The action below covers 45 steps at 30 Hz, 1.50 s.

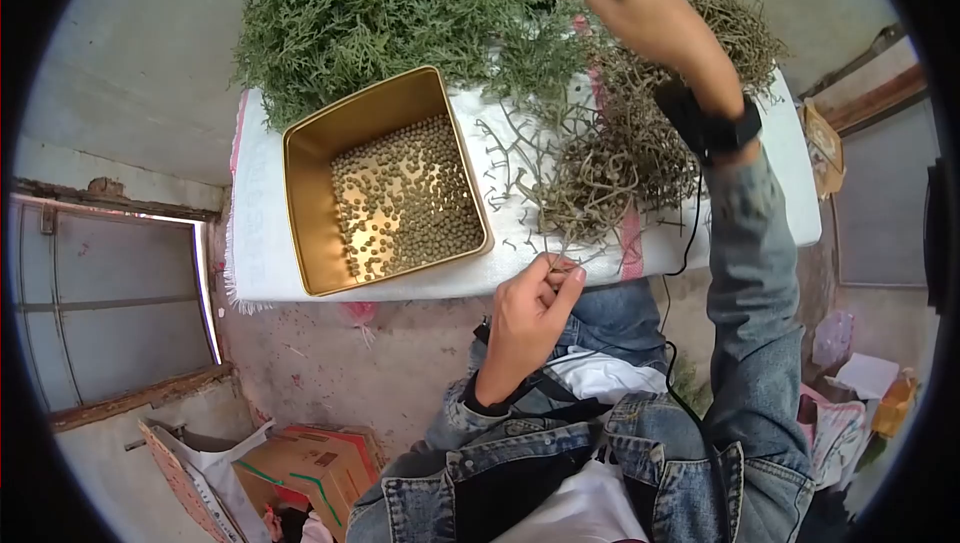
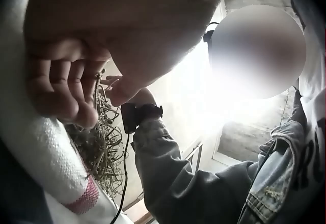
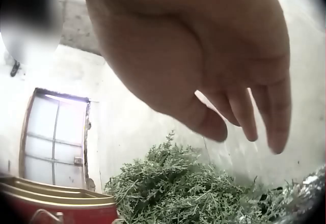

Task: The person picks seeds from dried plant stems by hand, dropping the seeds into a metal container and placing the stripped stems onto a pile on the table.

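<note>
My left hand is at the table's front edge, thumb and fingers pinching a thin dry stem. In the left wrist view its fingers are curled, with part of the stem hidden behind the thumb. Raised over the far side, my right hand has its fingers loosely extended and holds nothing, as the right wrist view also shows. Below it spreads a heap of dry brown stems. A square gold-lined tin left of the heap holds many small round greenish-brown pellets.
Feathery green sprigs are piled at the back left, behind the tin. A white woven cloth with red stripes covers the table. A black cable hangs by the right arm. On the floor at the lower left stands a cardboard box.
</note>
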Motion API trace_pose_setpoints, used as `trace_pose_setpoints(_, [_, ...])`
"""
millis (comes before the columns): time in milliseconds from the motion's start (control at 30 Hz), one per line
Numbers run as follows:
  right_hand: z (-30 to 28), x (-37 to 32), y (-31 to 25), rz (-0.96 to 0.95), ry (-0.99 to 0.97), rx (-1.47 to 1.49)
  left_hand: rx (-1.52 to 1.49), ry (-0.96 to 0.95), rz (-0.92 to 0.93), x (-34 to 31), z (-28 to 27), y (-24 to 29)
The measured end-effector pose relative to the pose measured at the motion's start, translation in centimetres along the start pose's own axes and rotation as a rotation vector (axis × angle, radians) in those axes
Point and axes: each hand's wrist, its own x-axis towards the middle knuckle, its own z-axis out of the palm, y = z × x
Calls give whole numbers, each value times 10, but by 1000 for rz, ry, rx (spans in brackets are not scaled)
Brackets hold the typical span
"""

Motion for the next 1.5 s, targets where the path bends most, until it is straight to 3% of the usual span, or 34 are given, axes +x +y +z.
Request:
trace_pose_setpoints(67, [0, -12, -20, -110, 84, -14, 67, 120, 65, 1, -5, 4])
trace_pose_setpoints(100, [-18, -34, -45, -140, 3, 48, 33, 154, 43, -12, 9, 11])
trace_pose_setpoints(167, [-39, -52, -91, 99, -331, 112, -3, 252, 93, -12, 7, 21])
trace_pose_setpoints(233, [-38, -79, -109, 128, -460, 97, -90, 438, 194, -9, 7, 26])
trace_pose_setpoints(267, [-32, -91, -114, 122, -464, 100, -92, 444, 191, -8, 9, 26])
trace_pose_setpoints(333, [-10, -113, -121, 168, -400, -101, -168, 413, 168, -5, 10, 23])
trace_pose_setpoints(433, [25, -138, -122, 153, -316, -40, -181, 382, 173, 1, 8, 10])
trace_pose_setpoints(633, [19, -152, -120, 246, -298, 159, -136, 402, 275, 8, 13, 0])
trace_pose_setpoints(733, [11, -148, -118, 374, -80, 194, -86, 400, 285, 9, 20, 9])
trace_pose_setpoints(767, [13, -149, -116, 381, -86, 201, -56, 394, 288, 8, 21, 9])
trace_pose_setpoints(867, [16, -150, -104, 226, -114, 336, -64, 394, 258, 7, 26, 6])
trace_pose_setpoints(1033, [29, -167, -102, 128, -62, 336, -71, 416, 243, 6, 24, 2])
trace_pose_setpoints(1200, [24, -184, -101, 252, 132, 492, -135, 625, 241, 0, 33, 5])
trace_pose_setpoints(1300, [16, -199, -102, 257, 233, 473, 86, 788, 420, -18, 37, 0])
trace_pose_setpoints(1333, [14, -204, -106, 362, 214, 591, 87, 777, 422, -18, 39, 4])
trace_pose_setpoints(1400, [10, -215, -112, 567, 166, 830, -196, 409, 218, -21, 47, 19])
trace_pose_setpoints(1433, [10, -219, -113, 565, 166, 833, -331, 229, 117, -21, 49, 22])
trace_pose_setpoints(1500, [15, -228, -114, 591, 168, 988, -411, 170, 34, -14, 48, 14])
